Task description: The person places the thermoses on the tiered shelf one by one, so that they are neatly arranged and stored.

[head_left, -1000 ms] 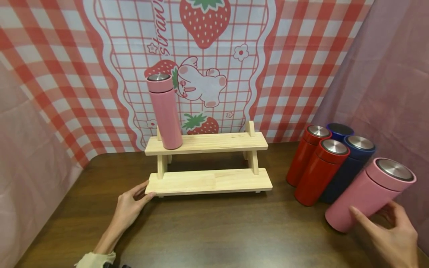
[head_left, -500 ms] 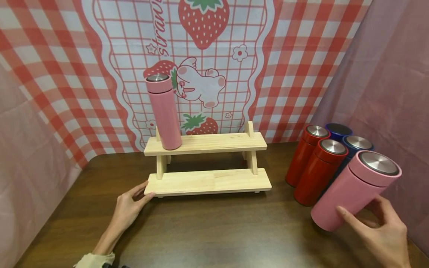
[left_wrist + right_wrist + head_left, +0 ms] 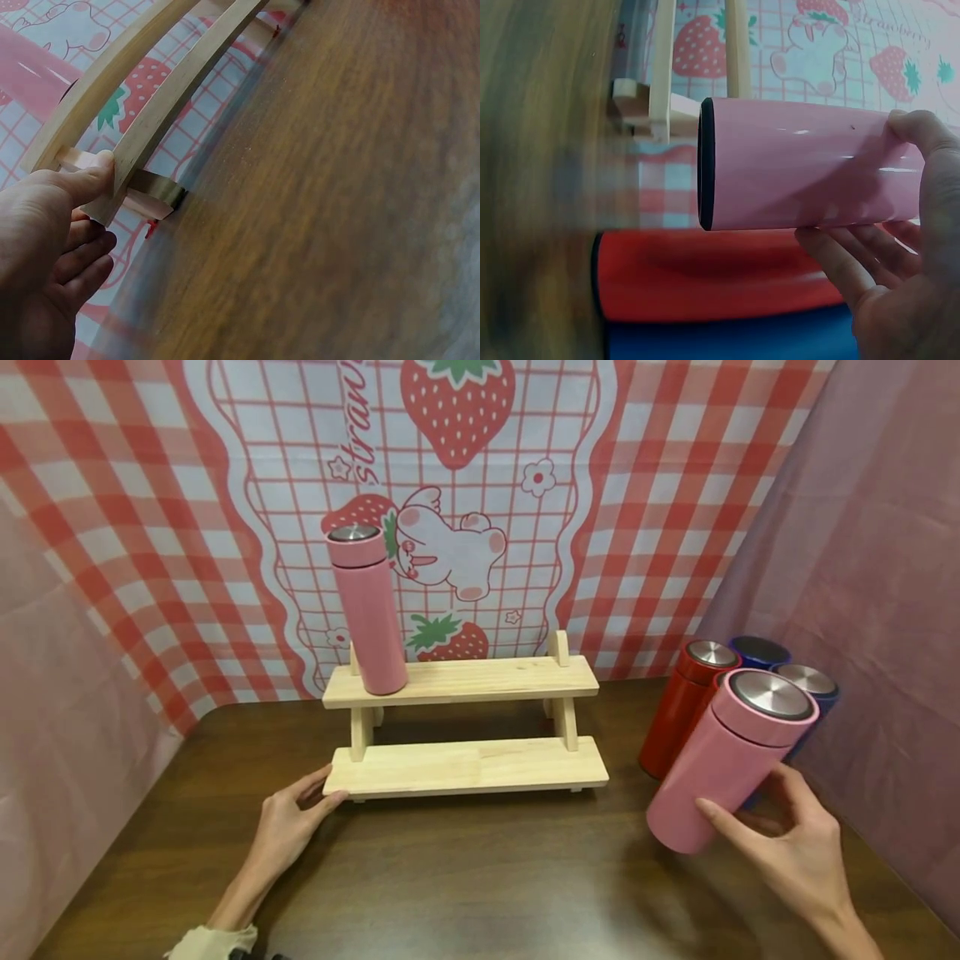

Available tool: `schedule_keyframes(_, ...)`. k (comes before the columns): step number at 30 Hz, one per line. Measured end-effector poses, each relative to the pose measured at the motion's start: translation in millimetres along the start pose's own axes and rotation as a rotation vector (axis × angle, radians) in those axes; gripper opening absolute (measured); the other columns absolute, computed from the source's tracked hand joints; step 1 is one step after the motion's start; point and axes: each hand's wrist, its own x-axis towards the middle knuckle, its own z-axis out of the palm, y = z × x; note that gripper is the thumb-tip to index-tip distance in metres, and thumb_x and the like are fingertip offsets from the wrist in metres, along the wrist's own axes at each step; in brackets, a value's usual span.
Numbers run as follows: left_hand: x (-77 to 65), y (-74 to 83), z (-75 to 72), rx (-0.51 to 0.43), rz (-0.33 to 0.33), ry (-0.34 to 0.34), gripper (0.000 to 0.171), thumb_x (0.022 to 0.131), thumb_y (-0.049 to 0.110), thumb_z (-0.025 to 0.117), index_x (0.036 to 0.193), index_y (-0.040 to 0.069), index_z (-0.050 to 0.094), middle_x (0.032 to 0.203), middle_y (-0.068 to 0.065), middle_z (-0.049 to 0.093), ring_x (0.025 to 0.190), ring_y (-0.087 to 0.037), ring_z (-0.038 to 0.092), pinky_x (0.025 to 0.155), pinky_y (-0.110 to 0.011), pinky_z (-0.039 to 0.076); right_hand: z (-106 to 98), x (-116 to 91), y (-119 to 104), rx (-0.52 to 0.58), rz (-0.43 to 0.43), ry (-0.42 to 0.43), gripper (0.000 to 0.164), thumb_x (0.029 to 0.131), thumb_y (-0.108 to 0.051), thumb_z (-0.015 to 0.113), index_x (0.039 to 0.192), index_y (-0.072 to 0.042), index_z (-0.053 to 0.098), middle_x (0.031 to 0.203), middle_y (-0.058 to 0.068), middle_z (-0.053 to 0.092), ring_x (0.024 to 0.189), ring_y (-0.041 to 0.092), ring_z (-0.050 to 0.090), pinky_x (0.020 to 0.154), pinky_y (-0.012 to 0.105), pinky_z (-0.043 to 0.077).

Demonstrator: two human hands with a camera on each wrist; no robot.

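Note:
My right hand (image 3: 795, 843) grips a pink thermos bottle (image 3: 723, 768) around its lower half, thumb on the near side and fingers behind. The bottle leans to the right, its steel-topped lid up, and its dark base is raised over the table in the right wrist view. My left hand (image 3: 288, 822) pinches the left end of the lower board of a two-tier wooden rack (image 3: 468, 767), thumb on one face and fingers beneath, as the left wrist view shows. A second pink thermos bottle (image 3: 369, 618) stands upright at the left end of the upper board.
Behind the held bottle stand red thermos bottles (image 3: 678, 710) and blue ones (image 3: 813, 685), partly covered by it. A strawberry-print checked cloth (image 3: 660, 527) hangs behind the rack. Pink cloth (image 3: 885, 610) borders the right side of the brown wooden table (image 3: 465, 877).
My right hand has carried the pink thermos bottle leftward and slightly up, so it now covers more of the front red bottle. My left hand and the rack stay put.

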Motion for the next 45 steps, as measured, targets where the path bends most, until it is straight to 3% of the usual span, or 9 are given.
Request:
schedule_keyframes(7,0.4,0.8,0.0,0.004,-0.011,0.002,0.053,0.092,0.020,0.083,0.134,-0.006,0.065,0.124,-0.024,0.069,0.113,-0.035,0.067,0.082,0.001,0.036,15.9,11.3,-5.9,0.029,-0.051,-0.036,0.068,0.064,0.022,0.086,0.126,0.009,0.060,0.102,-0.003,0.070,0.092,0.007,0.067,0.070,0.016,0.056)
schedule_keyframes(14,0.3,0.5,0.0,0.008,-0.001,0.004,0.052,0.091,0.019,0.083,0.134,-0.007,0.066,0.124,-0.025,0.069,0.114,-0.036,0.067,0.083,0.000,0.036,31.4,21.3,-9.6,0.067,-0.072,-0.042,0.069,0.065,0.021,0.087,0.127,0.006,0.061,0.098,-0.004,0.069,0.082,0.006,0.068,0.066,0.016,0.056)
schedule_keyframes(32,0.6,0.4,-0.2,0.016,-0.017,-0.003,0.053,0.092,0.021,0.082,0.134,-0.007,0.065,0.124,-0.024,0.069,0.115,-0.035,0.066,0.084,0.000,0.035,69.1,45.6,-16.8,0.142,-0.106,-0.108,0.067,0.072,0.015,0.086,0.133,0.003,0.060,0.108,-0.009,0.069,0.092,0.006,0.068,0.072,0.018,0.057)
schedule_keyframes(35,0.8,1.0,-0.4,0.026,-0.022,-0.002,0.053,0.092,0.022,0.083,0.134,-0.006,0.066,0.124,-0.023,0.069,0.116,-0.034,0.066,0.088,-0.010,0.043,75.7,49.8,-17.6,0.156,-0.117,-0.121,0.068,0.073,0.014,0.087,0.135,0.001,0.061,0.111,-0.010,0.068,0.094,0.006,0.068,0.073,0.018,0.057)
schedule_keyframes(38,0.9,1.5,-0.5,0.035,-0.021,-0.001,0.053,0.092,0.022,0.082,0.134,-0.006,0.066,0.124,-0.023,0.069,0.116,-0.033,0.066,0.094,-0.032,0.052,82.8,54.4,-19.0,0.151,-0.118,-0.121,0.067,0.074,0.010,0.088,0.134,-0.001,0.062,0.109,-0.012,0.067,0.091,0.006,0.066,0.071,0.016,0.056)
schedule_keyframes(41,1.0,1.8,-0.5,0.038,-0.019,-0.003,0.053,0.092,0.021,0.082,0.134,-0.006,0.066,0.124,-0.023,0.069,0.116,-0.034,0.066,0.095,-0.050,0.050,90.3,58.8,-19.9,0.135,-0.122,-0.114,0.067,0.074,0.007,0.089,0.134,-0.003,0.063,0.107,-0.012,0.067,0.088,0.007,0.064,0.068,0.014,0.054)
schedule_keyframes(43,1.0,1.8,-0.5,0.037,-0.020,-0.005,0.052,0.092,0.020,0.082,0.134,-0.006,0.065,0.124,-0.024,0.069,0.116,-0.034,0.066,0.095,-0.052,0.050,95.4,61.1,-20.9,0.128,-0.125,-0.116,0.066,0.074,0.005,0.090,0.134,-0.003,0.063,0.108,-0.009,0.067,0.089,0.007,0.063,0.070,0.015,0.052)
schedule_keyframes(45,1.0,1.8,-0.7,0.038,-0.022,-0.007,0.053,0.092,0.020,0.082,0.135,-0.006,0.065,0.125,-0.024,0.069,0.116,-0.034,0.066,0.095,-0.044,0.052,100.2,63.6,-22.0,0.129,-0.124,-0.127,0.066,0.075,0.003,0.090,0.135,-0.003,0.063,0.110,-0.005,0.068,0.092,0.008,0.063,0.075,0.016,0.051)
